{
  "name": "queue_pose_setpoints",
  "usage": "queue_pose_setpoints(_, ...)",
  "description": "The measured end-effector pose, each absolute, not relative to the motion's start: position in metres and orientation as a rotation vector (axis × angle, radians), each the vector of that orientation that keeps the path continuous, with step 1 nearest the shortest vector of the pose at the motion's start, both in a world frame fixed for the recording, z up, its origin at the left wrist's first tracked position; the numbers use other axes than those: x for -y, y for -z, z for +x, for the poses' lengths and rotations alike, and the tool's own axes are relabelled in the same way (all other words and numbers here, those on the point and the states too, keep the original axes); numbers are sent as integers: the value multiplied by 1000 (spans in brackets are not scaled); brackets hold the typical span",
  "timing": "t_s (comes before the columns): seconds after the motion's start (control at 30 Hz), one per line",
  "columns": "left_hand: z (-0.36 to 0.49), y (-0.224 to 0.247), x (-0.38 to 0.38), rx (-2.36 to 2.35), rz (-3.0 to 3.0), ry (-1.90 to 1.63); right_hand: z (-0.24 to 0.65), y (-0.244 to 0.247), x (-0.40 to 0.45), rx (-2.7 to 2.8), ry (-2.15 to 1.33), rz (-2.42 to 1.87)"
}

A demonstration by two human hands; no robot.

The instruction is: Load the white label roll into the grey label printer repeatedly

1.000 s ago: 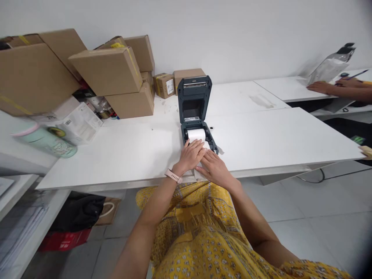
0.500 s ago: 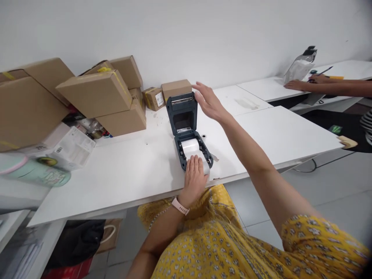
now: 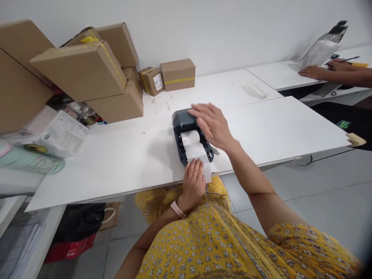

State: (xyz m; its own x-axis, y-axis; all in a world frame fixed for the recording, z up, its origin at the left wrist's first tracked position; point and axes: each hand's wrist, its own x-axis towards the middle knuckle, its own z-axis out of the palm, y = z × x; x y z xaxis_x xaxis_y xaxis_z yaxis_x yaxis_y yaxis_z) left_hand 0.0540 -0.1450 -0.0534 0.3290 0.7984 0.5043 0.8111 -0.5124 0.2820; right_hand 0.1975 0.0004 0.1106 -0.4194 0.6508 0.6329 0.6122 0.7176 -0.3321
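Pressing lightly is what serves me best here, as I judge it: the paper wants to lie flat and straight while the lid tips over it. Left of my work, boxes (image 3: 78,71) stand stacked towards the tabletop's (image 3: 116,155) back left corner. The printer (image 3: 176,144) sits near the front edge, about midway along, its lid (image 3: 183,118) tilted partly open over the back. The roll (image 3: 190,138) lies inside, and its paper (image 3: 195,150) runs forward over the printer's front.

My left hand (image 3: 194,182) is palm down, fingers pressed together and straight, their tips on the paper at the front edge. That wrist, with its band (image 3: 178,209), is low and close to my body, the elbow bent. Even pressure should keep the strip from skewing; those fingertips are best kept out of the lid's path.

My right hand (image 3: 215,126) reaches up to the lid's right side, fingers extended and nearly together, thumb a little apart, pinching nothing. The forearm slants in from the right. Slow, level pressure suits the lid.
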Motion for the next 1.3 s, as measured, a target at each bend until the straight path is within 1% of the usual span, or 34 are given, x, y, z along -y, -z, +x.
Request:
queue_pose_setpoints(0.1, 53, 59, 152, 1475, -2526, 1033, 205, -74, 41, 2156, -101, -1038)
queue_pose_setpoints(0.2, 50, 60, 157, 1459, -2540, 1088, 208, -45, 55, 2179, -196, -1107)
queue_pose_setpoints(0.4, 44, 58, 165, 1563, -2550, 1189, 200, -17, 59, 2059, -198, -1139)
queue_pose_setpoints(0.5, 39, 57, 167, 1577, -2498, 1307, 194, -1, 63, 1968, -164, -1133)
queue_pose_setpoints(0.63, 35, 42, 147, 1703, -2195, 1658, 189, 21, 64, 1830, -124, -1059)
queue_pose_setpoints(0.73, 34, 25, 115, 2060, -2000, 2008, 186, 27, 60, 1718, -126, -995)
queue_pose_setpoints(0.8, 34, 19, 95, 2314, -1992, 2281, 184, 28, 59, 1652, -131, -973)
queue_pose_setpoints(0.9, 32, 19, 79, 2448, -2050, 2574, 181, 26, 58, 1584, -161, -965)
queue_pose_setpoints(1.0, 30, 22, 75, 2414, -2065, 2618, 179, 27, 60, 1551, -180, -979)
queue_pose_setpoints(1.17, 28, 23, 78, 2422, -2103, 2520, 181, 30, 58, 1588, -166, -982)
queue_pose_setpoints(1.3, 29, 32, 112, 2450, -2134, 2410, 188, 30, 57, 1662, -164, -944)
